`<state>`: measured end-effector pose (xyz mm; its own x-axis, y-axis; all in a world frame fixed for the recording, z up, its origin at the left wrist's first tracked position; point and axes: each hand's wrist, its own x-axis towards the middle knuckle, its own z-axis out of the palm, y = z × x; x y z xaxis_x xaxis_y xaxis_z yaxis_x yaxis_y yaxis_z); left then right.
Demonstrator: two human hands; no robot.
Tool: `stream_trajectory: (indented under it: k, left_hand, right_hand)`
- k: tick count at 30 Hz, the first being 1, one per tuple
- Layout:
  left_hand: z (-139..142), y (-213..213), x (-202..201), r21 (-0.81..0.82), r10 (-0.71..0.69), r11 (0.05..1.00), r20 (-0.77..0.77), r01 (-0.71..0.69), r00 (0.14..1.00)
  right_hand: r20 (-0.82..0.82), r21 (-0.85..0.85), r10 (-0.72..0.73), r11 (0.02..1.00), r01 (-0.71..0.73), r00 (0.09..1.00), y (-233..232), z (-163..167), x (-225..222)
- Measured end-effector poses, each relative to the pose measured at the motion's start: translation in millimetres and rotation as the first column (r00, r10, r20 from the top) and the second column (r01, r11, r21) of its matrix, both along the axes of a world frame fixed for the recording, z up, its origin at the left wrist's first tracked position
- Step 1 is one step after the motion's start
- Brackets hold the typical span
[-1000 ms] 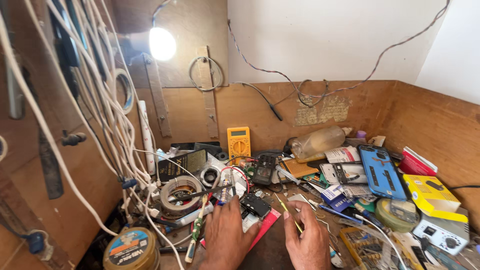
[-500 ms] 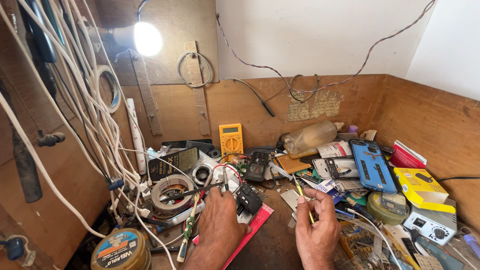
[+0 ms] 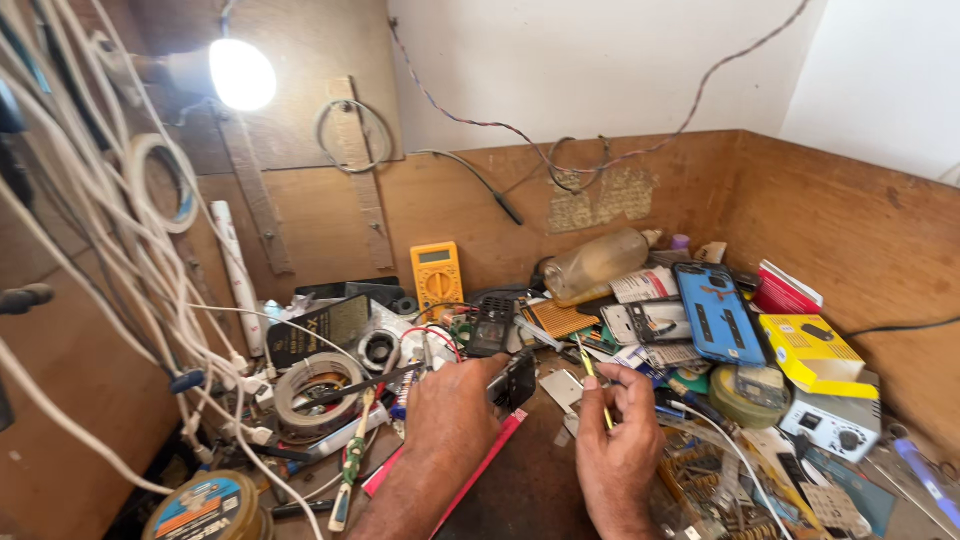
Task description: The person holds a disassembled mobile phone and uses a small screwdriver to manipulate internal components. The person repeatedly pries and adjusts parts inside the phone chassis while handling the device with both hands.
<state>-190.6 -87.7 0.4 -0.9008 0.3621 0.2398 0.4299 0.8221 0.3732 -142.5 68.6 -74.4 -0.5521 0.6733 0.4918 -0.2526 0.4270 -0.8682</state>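
Note:
My left hand grips a small black device at the middle of a cluttered wooden workbench. My right hand pinches a thin yellow-handled tool whose tip points up and left, close to the black device. A small silver metal plate lies between the two hands. Under my left wrist a red strip runs diagonally across the dark mat.
A yellow multimeter leans on the back wall. Tape rolls, a green screwdriver, a blue phone case, a yellow box, a plastic bottle and a grey unit crowd the bench. White cables hang left under a lit bulb.
The view has shifted slightly. My left hand has lifted the black device a little toward the right, and my right hand has brought the yellow tool closer to it.

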Motion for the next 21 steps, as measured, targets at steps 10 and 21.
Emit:
stream_trajectory:
  k: [10, 21]
  left_hand:
    - [-9, 21, 10, -0.129, -0.151, 0.982, -0.129, 0.135, 0.98]
    - [-22, 30, 15, -0.378, -0.182, 0.916, -0.097, 0.133, 0.978]
  right_hand:
    - [0.031, 0.009, -0.02, 1.0, 0.02, 0.999, 2, 2, 1]
    - [-0.013, 0.032, -0.031, 0.999, 0.031, 0.999, 4, -4, 1]
